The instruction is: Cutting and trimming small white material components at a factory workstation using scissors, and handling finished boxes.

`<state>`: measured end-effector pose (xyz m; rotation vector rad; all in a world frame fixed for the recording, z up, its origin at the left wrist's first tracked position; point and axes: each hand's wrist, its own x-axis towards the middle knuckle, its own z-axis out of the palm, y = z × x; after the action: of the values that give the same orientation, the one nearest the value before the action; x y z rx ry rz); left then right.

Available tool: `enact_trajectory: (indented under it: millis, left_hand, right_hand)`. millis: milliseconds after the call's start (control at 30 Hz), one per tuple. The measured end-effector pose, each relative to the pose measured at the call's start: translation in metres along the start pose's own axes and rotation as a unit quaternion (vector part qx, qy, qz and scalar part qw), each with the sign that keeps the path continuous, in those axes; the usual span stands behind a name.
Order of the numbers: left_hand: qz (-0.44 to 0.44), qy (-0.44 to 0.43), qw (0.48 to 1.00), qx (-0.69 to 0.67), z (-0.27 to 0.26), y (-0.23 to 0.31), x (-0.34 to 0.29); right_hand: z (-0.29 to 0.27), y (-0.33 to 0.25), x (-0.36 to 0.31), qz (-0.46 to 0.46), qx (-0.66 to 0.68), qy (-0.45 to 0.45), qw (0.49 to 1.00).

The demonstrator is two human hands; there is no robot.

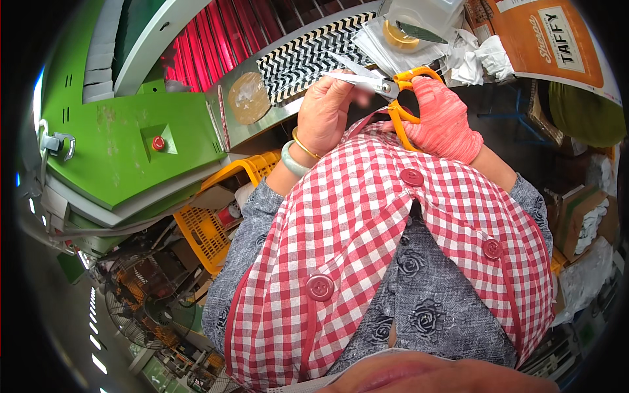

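My right hand [444, 121], wrapped in a coral-pink glove-like covering, grips a pair of scissors [396, 116] by the orange handles. The metal blades stand apart and point left. My left hand [324, 111], bare, with a yellow bangle and a pale green bangle [294, 159] at the wrist, is right at the lower blade. Its fingers are bent together in a pinch, and the fingertips are blurred. What they hold, if anything, I cannot make out. Both hands are in front of my red-and-white checked apron [367, 216], close to the edge of the worktop.
Ahead lies a black-and-white zigzag patterned strip [308, 56], beside a tan tape roll [249, 98]. A clear plastic tub [436, 13] and crumpled white cloth [481, 62] are further right. A green machine [124, 144] with a red button fills the left, above a yellow basket [203, 236].
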<state>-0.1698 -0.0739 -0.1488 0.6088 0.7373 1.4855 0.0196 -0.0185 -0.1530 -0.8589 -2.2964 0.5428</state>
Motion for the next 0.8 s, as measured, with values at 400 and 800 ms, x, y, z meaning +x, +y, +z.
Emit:
enact_trajectory:
  millis: [400, 800]
  left_hand:
    - [-0.009, 0.033, 0.999, -0.005, 0.007, -0.011, 0.002]
    - [-0.031, 0.025, 0.997, -0.062, 0.009, -0.019, 0.003]
  right_hand:
    - [-0.009, -0.003, 0.002, 0.076, 0.047, -0.074, 0.993]
    - [-0.012, -0.005, -0.001, 0.116, 0.059, -0.120, 0.984]
